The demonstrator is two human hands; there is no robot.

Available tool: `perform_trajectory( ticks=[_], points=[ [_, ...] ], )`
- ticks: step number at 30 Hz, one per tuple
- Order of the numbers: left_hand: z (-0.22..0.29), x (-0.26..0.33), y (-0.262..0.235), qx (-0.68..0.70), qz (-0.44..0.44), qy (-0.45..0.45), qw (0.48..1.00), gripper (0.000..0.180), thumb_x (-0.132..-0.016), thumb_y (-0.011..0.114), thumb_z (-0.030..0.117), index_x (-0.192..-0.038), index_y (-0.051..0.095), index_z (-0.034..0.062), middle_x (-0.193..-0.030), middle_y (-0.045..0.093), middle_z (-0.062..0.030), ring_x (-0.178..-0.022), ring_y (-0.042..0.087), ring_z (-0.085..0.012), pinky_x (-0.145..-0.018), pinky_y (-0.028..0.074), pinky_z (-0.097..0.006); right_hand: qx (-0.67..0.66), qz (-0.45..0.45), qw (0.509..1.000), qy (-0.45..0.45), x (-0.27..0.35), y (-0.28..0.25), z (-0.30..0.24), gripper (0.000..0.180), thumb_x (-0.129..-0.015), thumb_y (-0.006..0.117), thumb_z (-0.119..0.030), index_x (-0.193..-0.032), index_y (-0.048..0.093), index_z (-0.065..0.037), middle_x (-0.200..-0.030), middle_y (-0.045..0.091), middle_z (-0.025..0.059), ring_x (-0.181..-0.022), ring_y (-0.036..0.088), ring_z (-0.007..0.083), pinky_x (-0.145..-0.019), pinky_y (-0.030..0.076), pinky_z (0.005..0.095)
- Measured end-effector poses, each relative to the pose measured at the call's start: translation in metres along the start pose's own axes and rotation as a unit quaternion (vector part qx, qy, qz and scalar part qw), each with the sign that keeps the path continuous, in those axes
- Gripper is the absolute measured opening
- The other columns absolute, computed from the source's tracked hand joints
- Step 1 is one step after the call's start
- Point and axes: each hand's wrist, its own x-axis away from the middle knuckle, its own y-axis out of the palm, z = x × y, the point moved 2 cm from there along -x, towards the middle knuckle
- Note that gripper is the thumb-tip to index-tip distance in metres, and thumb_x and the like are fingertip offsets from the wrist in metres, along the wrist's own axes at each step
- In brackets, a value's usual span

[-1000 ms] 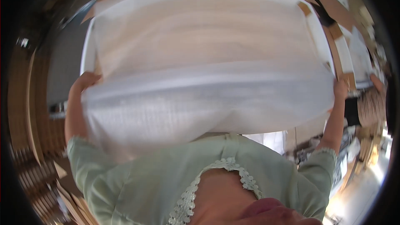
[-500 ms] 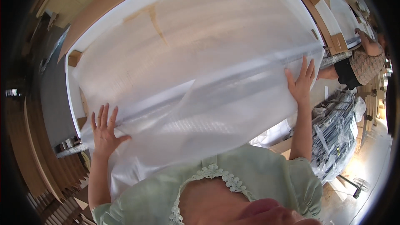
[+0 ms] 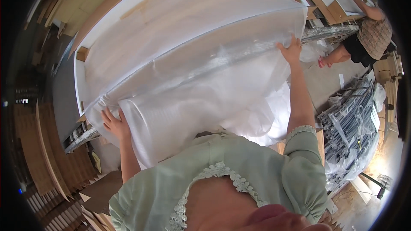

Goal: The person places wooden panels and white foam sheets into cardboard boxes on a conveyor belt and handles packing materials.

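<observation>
A large translucent white plastic sheet [image 3: 192, 64] covers a wide, shallow cardboard box [image 3: 79, 83] with white inner walls. The sheet drapes over the box's near edge and hangs in loose folds toward my body. My left hand [image 3: 114, 124] rests against the hanging part near the left corner, its fingers apart. Over at the right corner, my right hand [image 3: 292, 51] lies on the sheet with fingers spread. Brownish surfaces show faintly through the film, and what lies under it cannot be made out.
To the right, another person [image 3: 374, 38] works at a similar box [image 3: 336, 10]. A plastic-wrapped bundle of grey strips [image 3: 351, 128] lies on the floor below. Stacked brown cardboard [image 3: 60, 145] stands at left. A wrapped rail [image 3: 329, 33] runs beside the box.
Both hands have moved inward, the right one also up in the picture. The sheet now folds down over the near edge, exposing a crease along it. The view has shifted slightly.
</observation>
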Motion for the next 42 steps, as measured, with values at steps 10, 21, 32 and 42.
perform_trajectory(
  ticks=[10,21,32,42],
  points=[
    [-0.013,-0.006,0.004,-0.261,-0.373,0.316,0.832,0.067,-0.078,0.061,0.04,-0.134,0.033,0.0184,-0.147,0.006,-0.0098,-0.135,0.006,-0.0307,-0.106,0.007,-0.053,-0.284,0.088,0.949,0.103,-0.084,-0.023,0.04,0.061,-0.077,0.061,-0.046,-0.115,0.052,0.0,-0.112,0.055,0.0205,-0.099,0.054,0.0287,-0.085,0.04,0.0329],
    [0.389,-0.206,-0.047,0.55,-0.517,0.286,0.59,0.037,-0.093,0.044,0.029,-0.095,0.065,-0.0016,-0.094,0.065,-0.008,-0.086,0.057,-0.0135,-0.08,0.044,-0.028,-0.137,0.144,0.975,0.104,-0.049,-0.061,0.039,0.033,-0.082,0.056,-0.035,-0.085,0.063,-0.003,-0.072,0.062,0.0183,-0.071,0.062,0.034,-0.065,0.047,0.0375],
    [0.671,-0.146,0.152,0.226,-0.083,0.632,0.736,0.067,-0.081,0.046,0.05,-0.139,0.016,0.0383,-0.146,0.016,-0.0111,-0.133,0.014,-0.0379,-0.098,0.011,-0.065,0.001,0.263,0.939,0.223,0.05,-0.055,0.053,0.046,-0.078,0.063,-0.035,-0.114,0.052,-0.009,-0.112,0.054,0.0174,-0.105,0.047,0.0365,-0.09,0.037,0.0434],
    [0.702,-0.232,0.175,0.25,-0.506,0.585,0.582,0.062,-0.083,0.055,0.036,-0.132,0.038,0.0031,-0.12,0.054,-0.0136,-0.113,0.049,-0.0256,-0.096,0.034,-0.039,-0.039,-0.027,0.654,0.755,0.52,0.002,0.133,0.057,-0.077,0.059,-0.046,-0.109,0.058,0.002,-0.109,0.058,0.0216,-0.105,0.053,0.0345,-0.091,0.041,0.0391]
  ],
)
